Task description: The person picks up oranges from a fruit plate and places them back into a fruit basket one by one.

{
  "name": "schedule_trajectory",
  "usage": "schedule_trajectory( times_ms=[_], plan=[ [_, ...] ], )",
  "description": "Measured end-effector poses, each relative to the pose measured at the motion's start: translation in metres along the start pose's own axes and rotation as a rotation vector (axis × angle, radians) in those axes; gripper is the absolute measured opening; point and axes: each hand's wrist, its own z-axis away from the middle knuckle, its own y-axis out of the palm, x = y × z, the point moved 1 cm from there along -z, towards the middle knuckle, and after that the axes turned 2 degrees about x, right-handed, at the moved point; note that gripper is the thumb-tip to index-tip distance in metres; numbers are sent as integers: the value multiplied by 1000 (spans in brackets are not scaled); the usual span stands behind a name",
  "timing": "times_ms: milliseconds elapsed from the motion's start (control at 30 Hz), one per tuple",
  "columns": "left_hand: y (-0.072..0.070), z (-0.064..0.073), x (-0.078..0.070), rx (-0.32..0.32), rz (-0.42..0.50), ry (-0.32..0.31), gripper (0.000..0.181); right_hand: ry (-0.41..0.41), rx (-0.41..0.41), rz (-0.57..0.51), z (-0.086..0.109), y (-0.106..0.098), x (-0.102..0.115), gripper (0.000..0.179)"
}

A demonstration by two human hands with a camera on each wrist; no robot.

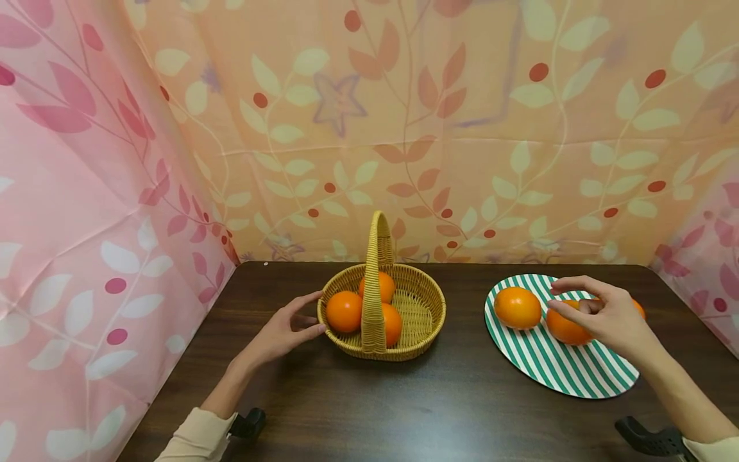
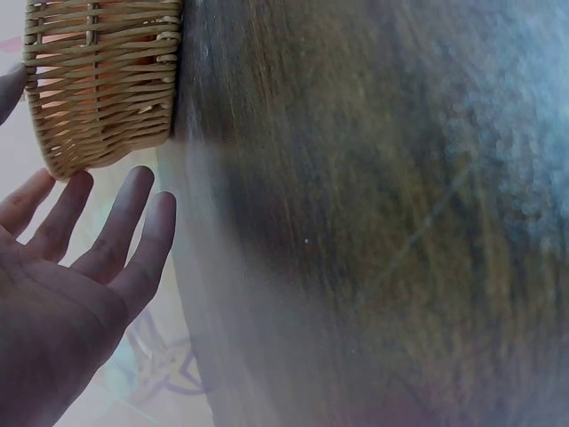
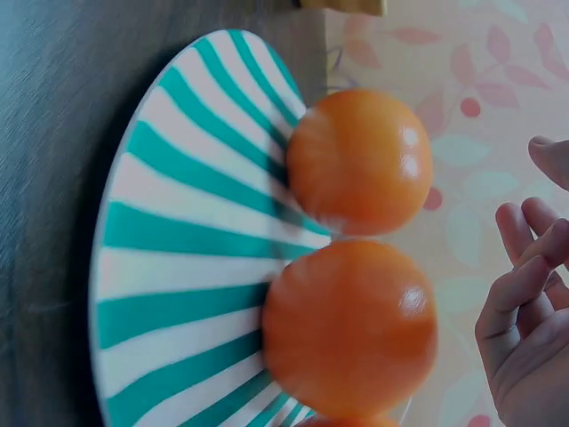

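Observation:
A yellow wicker basket (image 1: 430, 330) with a tall handle holds three oranges (image 1: 344, 312). My left hand (image 1: 287, 328) reaches its left side, fingertips and thumb at the rim. In the left wrist view the fingers (image 2: 120, 231) are spread and fairly straight beside the woven wall (image 2: 102, 98). My right hand (image 1: 614, 321) hovers over oranges on a green-and-white striped oval mat (image 1: 554, 375), fingers loosely bent. One orange (image 1: 518, 308) lies at the mat's left, another (image 1: 562, 328) below the fingertips, and a third (image 1: 638, 308) is mostly hidden behind the hand. The right wrist view shows the hand apart from the oranges.
A dark wooden table (image 1: 427, 410) carries everything. Behind it hangs a floral orange curtain (image 1: 473, 160), with a pink one (image 1: 86, 212) on the left. A black wrist strap piece (image 1: 248, 423) shows at each forearm.

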Motion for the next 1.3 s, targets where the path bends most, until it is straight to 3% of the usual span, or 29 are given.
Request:
schedule_trajectory(
  times_ms=[233, 467, 633, 967, 1300],
  plan=[
    [0, 1, 0, -1, -1, -2, 69, 13, 66, 22, 2, 5, -8, 42],
    [0, 2, -1, 4, -2, -5, 69, 55, 124, 210, -5, 13, 0, 71],
    [0, 2, -1, 9, 7, -5, 69, 76, 171, 260, -9, 18, 4, 84],
    [0, 1, 0, -1, -9, 1, 69, 123, 193, 351, -14, 32, 11, 98],
    [-1, 1, 0, -1, -7, 3, 69, 224, 193, 363, -13, 44, 15, 101]
  ],
)
